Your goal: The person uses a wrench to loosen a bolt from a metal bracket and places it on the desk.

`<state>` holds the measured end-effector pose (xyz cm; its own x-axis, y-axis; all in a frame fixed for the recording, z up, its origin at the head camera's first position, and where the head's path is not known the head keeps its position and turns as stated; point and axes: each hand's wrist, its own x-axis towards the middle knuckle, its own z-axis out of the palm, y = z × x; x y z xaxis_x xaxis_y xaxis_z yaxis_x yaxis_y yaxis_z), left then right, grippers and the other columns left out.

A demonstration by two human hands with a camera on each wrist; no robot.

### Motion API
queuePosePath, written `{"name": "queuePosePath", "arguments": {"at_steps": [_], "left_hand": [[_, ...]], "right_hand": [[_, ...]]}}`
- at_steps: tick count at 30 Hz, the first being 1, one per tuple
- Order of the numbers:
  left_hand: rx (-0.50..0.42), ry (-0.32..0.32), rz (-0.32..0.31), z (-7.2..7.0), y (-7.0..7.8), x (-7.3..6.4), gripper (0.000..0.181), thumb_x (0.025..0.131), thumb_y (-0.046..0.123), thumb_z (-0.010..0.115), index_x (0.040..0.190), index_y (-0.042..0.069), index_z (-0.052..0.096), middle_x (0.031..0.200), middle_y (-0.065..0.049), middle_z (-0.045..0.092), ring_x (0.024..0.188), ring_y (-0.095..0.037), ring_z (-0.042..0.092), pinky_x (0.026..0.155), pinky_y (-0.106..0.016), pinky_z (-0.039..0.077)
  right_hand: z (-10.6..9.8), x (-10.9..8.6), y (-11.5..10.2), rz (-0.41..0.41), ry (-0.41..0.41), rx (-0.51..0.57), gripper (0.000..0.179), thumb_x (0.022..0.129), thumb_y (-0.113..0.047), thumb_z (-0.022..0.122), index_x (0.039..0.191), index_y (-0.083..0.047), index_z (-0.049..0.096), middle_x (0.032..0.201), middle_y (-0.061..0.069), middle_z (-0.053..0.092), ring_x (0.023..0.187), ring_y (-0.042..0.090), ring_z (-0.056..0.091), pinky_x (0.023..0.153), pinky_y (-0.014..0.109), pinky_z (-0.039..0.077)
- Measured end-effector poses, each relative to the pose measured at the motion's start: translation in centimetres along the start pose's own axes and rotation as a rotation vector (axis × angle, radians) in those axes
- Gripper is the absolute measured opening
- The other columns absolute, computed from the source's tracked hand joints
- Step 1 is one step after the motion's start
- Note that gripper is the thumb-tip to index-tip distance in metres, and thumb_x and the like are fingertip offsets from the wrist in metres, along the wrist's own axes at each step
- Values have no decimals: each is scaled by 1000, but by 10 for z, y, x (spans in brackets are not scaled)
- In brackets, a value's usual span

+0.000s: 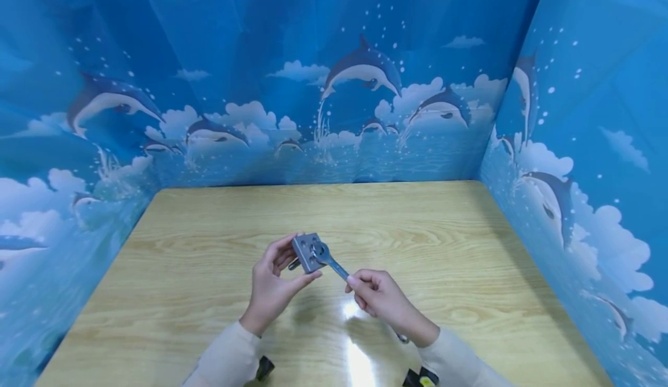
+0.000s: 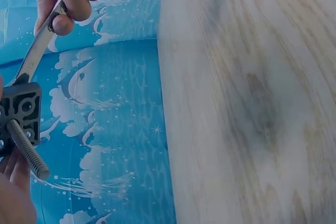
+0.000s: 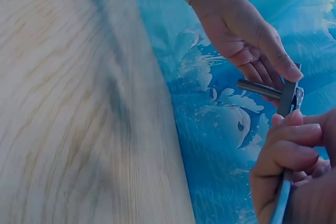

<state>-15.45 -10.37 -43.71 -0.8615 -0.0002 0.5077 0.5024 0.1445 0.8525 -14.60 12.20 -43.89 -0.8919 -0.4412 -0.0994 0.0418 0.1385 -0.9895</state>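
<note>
In the head view my left hand (image 1: 273, 285) holds a grey square plate (image 1: 308, 252) with several holes, thumb and fingers at its edges. A threaded bolt (image 2: 29, 150) sticks out of the plate's back, seen in the left wrist view. My right hand (image 1: 381, 297) grips a metal wrench (image 1: 338, 268) by its handle. The wrench's head lies against the plate's front face, around the middle. In the right wrist view the right hand (image 3: 289, 156) has its fingers curled round the handle, and the left hand (image 3: 236, 35) pinches the plate (image 3: 287, 95).
Both hands are above a light wood-grain table (image 1: 209, 219). A blue dolphin-printed sheet (image 1: 250, 85) stands along its back and sides. Dark pieces of wrist gear (image 1: 265, 368) show at the sleeves.
</note>
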Motion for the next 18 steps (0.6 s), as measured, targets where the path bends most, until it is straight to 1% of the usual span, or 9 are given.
{"name": "queuePosePath", "arguments": {"at_steps": [4, 6, 12, 15, 18], "left_hand": [[12, -20, -13, 0, 2, 1, 75, 63, -2, 85, 130, -2, 50, 129, -16, 59, 108, -22, 63, 96, -24, 51], [11, -23, -22, 0, 2, 1, 77, 63, -3, 85, 131, -4, 48, 130, -18, 58, 109, -24, 62, 97, -24, 51], [-17, -46, -53, -2, 4, 1, 75, 63, -4, 84, 130, -2, 50, 129, -19, 58, 109, -22, 63, 96, -25, 51], [-45, -79, -81, -4, 5, 2, 76, 63, -4, 84, 131, -2, 50, 129, -18, 58, 108, -18, 63, 95, -26, 52], [-74, -126, -132, -7, 6, 3, 77, 64, -3, 84, 132, -2, 49, 130, -17, 58, 108, -15, 63, 95, -27, 52]], "right_hand": [[1, 0, 0, -24, 2, -5, 33, 100, -23, 50, 95, 8, 61, 61, -1, 49, 44, 3, 36, 37, 11, 29], [1, 0, 1, -31, -1, 1, 33, 100, -23, 50, 95, 8, 61, 61, -1, 49, 44, 2, 37, 37, 11, 29], [-2, 1, 5, -42, -36, -1, 34, 101, -22, 50, 94, 10, 59, 60, -2, 48, 44, 2, 36, 37, 11, 28], [-7, 2, 7, -71, -65, -17, 34, 101, -21, 49, 93, 11, 59, 59, -2, 49, 43, 2, 36, 37, 11, 28], [-15, 4, 9, -101, -101, -36, 33, 101, -19, 48, 92, 11, 59, 59, -2, 48, 43, 1, 36, 37, 11, 27]]}}
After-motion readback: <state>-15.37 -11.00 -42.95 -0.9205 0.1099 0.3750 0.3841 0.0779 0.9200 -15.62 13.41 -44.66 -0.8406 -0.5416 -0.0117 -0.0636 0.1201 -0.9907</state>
